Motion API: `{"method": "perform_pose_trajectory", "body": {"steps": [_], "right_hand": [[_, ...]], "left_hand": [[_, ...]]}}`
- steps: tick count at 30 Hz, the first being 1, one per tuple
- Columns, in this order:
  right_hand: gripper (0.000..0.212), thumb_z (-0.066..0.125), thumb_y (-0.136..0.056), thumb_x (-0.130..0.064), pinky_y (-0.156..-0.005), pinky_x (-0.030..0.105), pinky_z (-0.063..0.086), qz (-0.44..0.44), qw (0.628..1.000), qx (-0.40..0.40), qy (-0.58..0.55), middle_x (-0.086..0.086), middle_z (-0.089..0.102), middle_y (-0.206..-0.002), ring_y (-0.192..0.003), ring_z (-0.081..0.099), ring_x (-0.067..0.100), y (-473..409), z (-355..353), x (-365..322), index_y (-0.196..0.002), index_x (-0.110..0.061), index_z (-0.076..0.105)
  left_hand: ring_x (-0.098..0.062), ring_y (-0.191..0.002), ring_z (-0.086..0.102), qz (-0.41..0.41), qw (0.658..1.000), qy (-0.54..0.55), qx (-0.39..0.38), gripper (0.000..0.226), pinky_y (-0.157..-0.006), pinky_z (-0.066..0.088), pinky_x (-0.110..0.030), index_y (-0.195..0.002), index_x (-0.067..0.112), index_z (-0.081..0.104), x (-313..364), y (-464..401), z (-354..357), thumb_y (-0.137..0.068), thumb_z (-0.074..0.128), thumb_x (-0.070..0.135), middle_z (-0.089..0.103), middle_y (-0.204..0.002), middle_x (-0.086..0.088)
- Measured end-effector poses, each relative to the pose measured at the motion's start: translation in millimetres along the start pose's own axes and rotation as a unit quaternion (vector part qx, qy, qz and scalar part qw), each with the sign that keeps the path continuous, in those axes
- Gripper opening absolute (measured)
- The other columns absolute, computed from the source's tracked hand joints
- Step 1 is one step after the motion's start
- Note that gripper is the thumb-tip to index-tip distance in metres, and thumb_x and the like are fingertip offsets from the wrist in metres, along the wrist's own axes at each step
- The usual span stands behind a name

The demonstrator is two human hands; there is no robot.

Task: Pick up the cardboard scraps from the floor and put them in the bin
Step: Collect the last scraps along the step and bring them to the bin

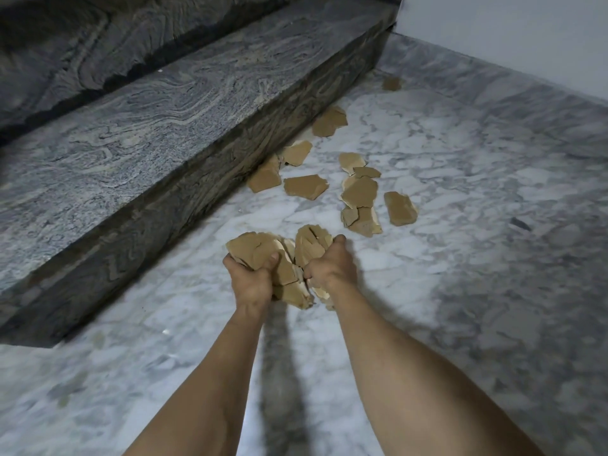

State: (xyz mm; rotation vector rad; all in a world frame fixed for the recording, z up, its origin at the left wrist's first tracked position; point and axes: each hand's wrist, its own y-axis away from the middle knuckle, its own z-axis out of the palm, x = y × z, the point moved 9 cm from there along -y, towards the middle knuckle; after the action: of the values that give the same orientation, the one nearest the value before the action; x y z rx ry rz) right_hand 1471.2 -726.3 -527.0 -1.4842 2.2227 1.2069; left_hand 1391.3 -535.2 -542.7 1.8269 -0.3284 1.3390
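Main risk: the handful of cardboard scraps [283,258] is loose and stacked unevenly, so pieces at the bottom edge could slip out between the palms on the way to the bin, which isn't in view. Left hand [251,278] curls around the left side of the pile, thumb pressed on top; right hand [330,264] clamps the right side, fingers wrapped tight. More scraps on the marble floor [477,291], strung along the stone step [164,133].
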Motion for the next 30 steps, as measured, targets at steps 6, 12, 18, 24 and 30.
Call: {"method": "perform_pose_trajectory", "body": {"steps": [6, 12, 18, 24, 30], "right_hand": [[0.068, 0.071, -0.084, -0.006, -0.098, 0.039, 0.051, -0.024, 0.999, -0.001, -0.034, 0.009, 0.061, -0.133, -0.121, 0.059, 0.033, -4, -1, -17, -0.143, -0.012, 0.039], [0.078, 0.087, -0.063, 0.009, -0.074, 0.022, 0.053, -0.034, 0.981, -0.003, -0.191, 0.0, 0.057, -0.099, -0.093, 0.062, 0.023, -64, -87, -9, -0.129, -0.008, 0.048], [0.082, 0.086, -0.07, -0.003, -0.063, 0.034, 0.046, 0.034, 0.995, -0.003, -0.096, 0.008, 0.053, -0.12, -0.099, 0.049, 0.027, -134, -162, 30, -0.136, -0.01, 0.039], [0.101, 0.088, -0.067, -0.015, -0.093, 0.038, 0.048, 0.05, 0.996, -0.029, 0.065, 0.014, 0.044, -0.143, -0.131, 0.044, 0.034, -173, -147, 35, -0.149, -0.011, 0.028], [0.072, 0.076, -0.074, -0.012, -0.099, 0.042, 0.047, 0.01, 0.998, 0.026, 0.063, 0.01, 0.036, -0.143, -0.132, 0.039, 0.034, -170, -154, 30, -0.136, -0.017, 0.039]], "left_hand": [[-0.026, -0.095, 0.072, -0.103, 0.983, 0.153, 0.005, 0.053, -0.089, 0.06, -0.046, -0.115, 0.012, 0.065, -4, -1, 28, -0.065, 0.082, 0.016, 0.075, -0.105, -0.007], [-0.025, -0.084, 0.071, -0.122, 0.986, 0.06, -0.101, 0.032, -0.063, 0.055, -0.03, -0.109, 0.01, 0.069, 20, -16, 66, -0.077, 0.074, 0.006, 0.076, -0.097, -0.009], [-0.025, -0.089, 0.069, -0.107, 0.942, -0.193, -0.252, 0.034, -0.069, 0.054, -0.03, -0.106, 0.01, 0.068, 46, -17, 162, -0.075, 0.079, 0.018, 0.074, -0.1, -0.009], [-0.036, -0.139, 0.026, 0.02, 0.858, -0.461, -0.226, 0.076, -0.104, 0.038, -0.043, -0.139, 0.009, 0.049, 44, -23, 247, -0.075, 0.077, 0.037, 0.029, -0.148, -0.01], [-0.037, -0.14, 0.035, 0.025, 0.852, -0.492, -0.177, 0.056, -0.111, 0.036, -0.041, -0.139, 0.003, 0.049, 41, -25, 269, -0.093, 0.063, 0.03, 0.035, -0.152, -0.024]]}}
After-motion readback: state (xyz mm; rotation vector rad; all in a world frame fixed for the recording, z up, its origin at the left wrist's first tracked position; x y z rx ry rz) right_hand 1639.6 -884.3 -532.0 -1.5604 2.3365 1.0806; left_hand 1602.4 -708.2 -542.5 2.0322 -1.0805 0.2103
